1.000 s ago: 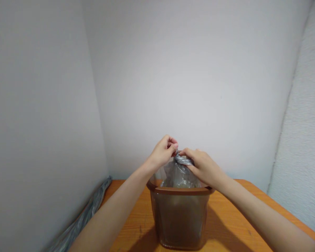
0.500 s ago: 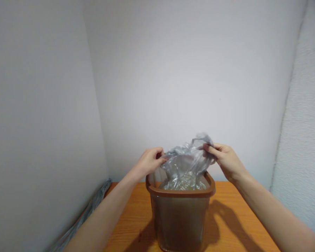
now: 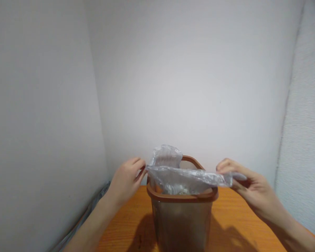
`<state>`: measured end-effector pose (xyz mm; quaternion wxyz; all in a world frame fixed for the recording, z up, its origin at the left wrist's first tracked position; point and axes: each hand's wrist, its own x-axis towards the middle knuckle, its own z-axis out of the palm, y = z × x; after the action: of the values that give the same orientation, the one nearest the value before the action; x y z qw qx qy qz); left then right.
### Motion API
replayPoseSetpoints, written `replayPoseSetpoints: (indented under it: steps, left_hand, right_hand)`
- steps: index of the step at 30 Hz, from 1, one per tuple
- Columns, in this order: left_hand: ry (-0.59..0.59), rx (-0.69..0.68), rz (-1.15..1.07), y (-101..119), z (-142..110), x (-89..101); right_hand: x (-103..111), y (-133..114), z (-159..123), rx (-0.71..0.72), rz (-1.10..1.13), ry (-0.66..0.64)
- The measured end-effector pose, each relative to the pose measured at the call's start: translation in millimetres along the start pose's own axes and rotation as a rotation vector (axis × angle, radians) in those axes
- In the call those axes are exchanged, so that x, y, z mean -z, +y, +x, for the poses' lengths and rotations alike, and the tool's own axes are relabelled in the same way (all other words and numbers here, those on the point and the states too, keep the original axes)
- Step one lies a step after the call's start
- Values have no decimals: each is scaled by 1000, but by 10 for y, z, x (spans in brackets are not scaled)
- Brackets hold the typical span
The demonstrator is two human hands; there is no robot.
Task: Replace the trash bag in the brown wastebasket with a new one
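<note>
1. Plastic bag (image 3: 189, 177), clear and creased, stretches left to right across the mouth of a brown plastic bin (image 3: 182, 197), its long axis level, with one fold rising at the bin's back left.
2. Left hand (image 3: 127, 182) pinches narrowly at the bag's left end, just beside the rim, the nearer hand to the bin.
3. Right hand (image 3: 254, 185) pinches the right end, farther out past the rim, above an orange wooden table (image 3: 241, 224).

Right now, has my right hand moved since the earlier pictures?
Yes. The right hand has moved outward to the right and slightly down, farther past the rim of the brown bin.
</note>
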<state>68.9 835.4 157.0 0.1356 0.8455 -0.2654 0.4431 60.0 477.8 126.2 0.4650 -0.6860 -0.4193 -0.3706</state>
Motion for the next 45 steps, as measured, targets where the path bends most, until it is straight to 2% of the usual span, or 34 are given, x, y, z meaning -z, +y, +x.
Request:
replayPoseSetpoints:
  steps: [2,5,7,9,11,13,16,18,19,20,21,23,24,26,28,31,35,38,42,45]
  left_hand:
    - [35,-104,146,-43,-220,6]
    - [103,-267,297,-177,-521,-120]
    - [129,-333,364,-259,-668,-270]
    - [112,-341,397,-315,-760,-432]
    - [54,-282,378,-358,-796,-550]
    - [5,-145,288,-408,-777,-572]
    - [68,138,51,-454,-643,-378]
    - [188,253,-86,-382,-482,-148]
    - [245,267,-130,-296,-384,-32]
    - [290,256,-164,-173,-277,70]
    - [297,225,-194,-20,-166,147]
    - [205,97,-211,338,54,207]
    - [135,37,-174,516,156,187]
    - [17,-83,-32,799,334,69]
    - [-80,-74,90,916,477,-93]
    - [-135,119,80,744,634,-277]
    - [-85,286,-28,186,766,-363]
    - [-118,424,-151,-165,808,-455]
    - [-208,657,-355,-422,813,-666]
    - [-245,788,-496,-522,808,-819]
  right_hand:
    - [7,-63,-192,84,-122,-68]
    - [-35,35,-475,162,-280,-216]
    - [-105,199,-628,62,-367,-233]
    - [-181,386,-748,-62,-456,-189]
    - [-216,550,-842,-72,-518,-177]
    - [-165,657,-910,5,-529,-178]
    - [67,669,-899,-10,-464,6]
    - [244,566,-757,-64,-382,178]
    - [309,487,-636,-98,-345,238]
    - [348,399,-486,-156,-336,275]
    - [357,312,-312,-192,-342,252]
    - [283,180,66,-214,-377,84]
    - [211,151,247,-213,-424,-40]
    - [33,175,543,-175,-520,-280]
    - [-129,278,727,-193,-651,-426]
    - [-242,458,834,-247,-707,-444]
    - [-174,628,866,-332,-536,-341]
    - [-123,771,854,-432,-372,-206]
    - [-193,952,771,-498,-186,-39]
    - [-293,1030,720,-418,-88,52]
